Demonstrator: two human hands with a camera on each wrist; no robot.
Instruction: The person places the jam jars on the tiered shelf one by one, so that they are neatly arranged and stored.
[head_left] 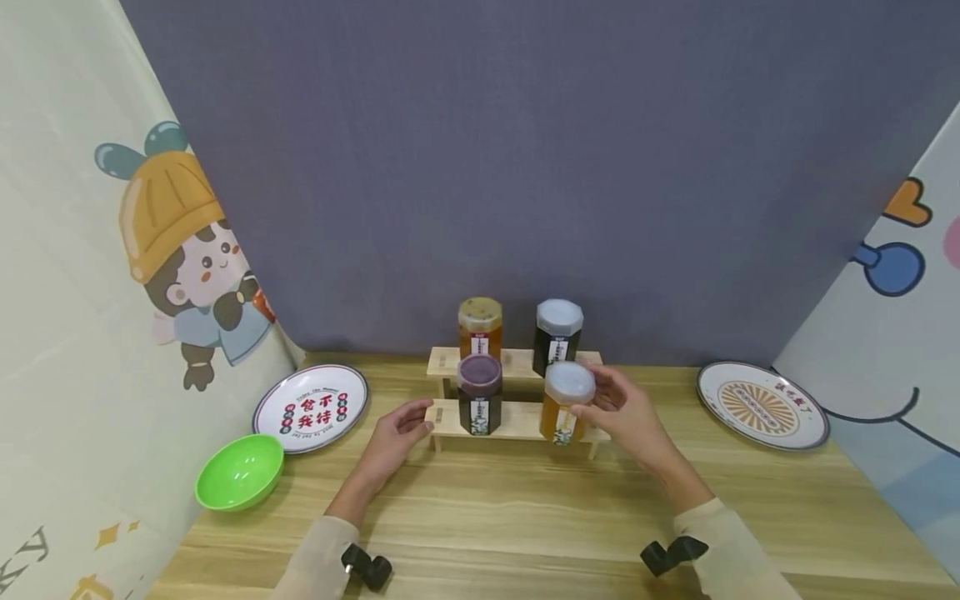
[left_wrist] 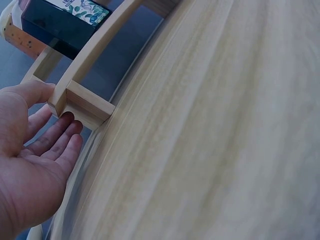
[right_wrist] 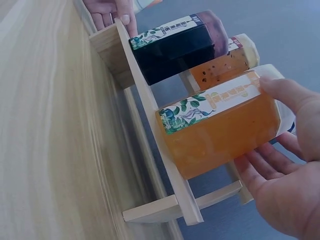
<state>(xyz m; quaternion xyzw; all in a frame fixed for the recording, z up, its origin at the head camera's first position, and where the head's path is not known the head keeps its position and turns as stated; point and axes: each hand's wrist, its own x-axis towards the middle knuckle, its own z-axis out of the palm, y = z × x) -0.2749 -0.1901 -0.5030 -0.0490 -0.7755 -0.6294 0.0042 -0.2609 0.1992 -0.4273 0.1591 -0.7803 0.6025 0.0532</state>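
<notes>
My right hand (head_left: 618,406) holds a jar of orange-yellow honey (right_wrist: 220,130) near its whitish lid, thumb on the label side and fingers round the far side. This jar stands at the right end of the lower shelf of a two-tier wooden stand (head_left: 517,431). At the stand's left end, my left hand (left_wrist: 37,145) grips the lower shelf's tip, thumb at the board and fingers below. A dark jar with a purple lid (head_left: 480,396) stands on the same shelf. Behind, the upper shelf bears an amber jar (head_left: 480,325) and a dark white-lidded jar (head_left: 558,333).
A white plate with red characters (head_left: 311,408) lies on the left of the wooden table (head_left: 495,517), a green bowl (head_left: 240,472) in front of it. Another patterned plate (head_left: 763,406) lies at the right. A grey-blue cloth backdrop (head_left: 517,167) rises behind the stand.
</notes>
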